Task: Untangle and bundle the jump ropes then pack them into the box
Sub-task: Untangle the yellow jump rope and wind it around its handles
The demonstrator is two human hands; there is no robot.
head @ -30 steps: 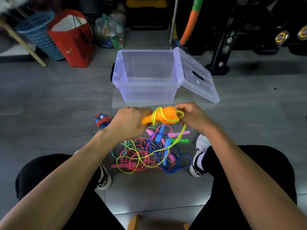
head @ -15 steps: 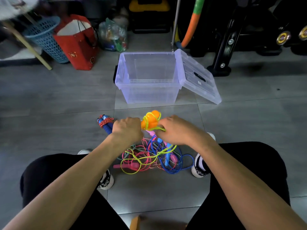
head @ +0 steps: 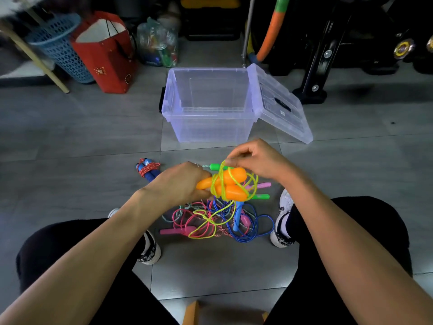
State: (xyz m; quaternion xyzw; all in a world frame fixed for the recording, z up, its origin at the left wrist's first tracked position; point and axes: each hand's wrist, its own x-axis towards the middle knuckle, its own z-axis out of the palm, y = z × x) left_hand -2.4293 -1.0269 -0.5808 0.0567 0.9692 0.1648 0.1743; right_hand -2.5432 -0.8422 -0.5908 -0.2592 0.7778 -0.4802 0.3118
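L hand (head: 180,184) grips orange handles (head: 230,184); R hand (head: 255,160) pinches yellow cord (head: 222,166) above.

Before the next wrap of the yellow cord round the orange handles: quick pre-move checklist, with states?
1. Left hand grips orange handles: ok.
2. Right hand pinches yellow cord: ok.
3. Cord's trailing end free of the floor pile: not ok, it runs down into it.
4. Box open, lid off to the side: ok.
5. Box interior clear: ok.
6. Wraps tight: cannot tell.
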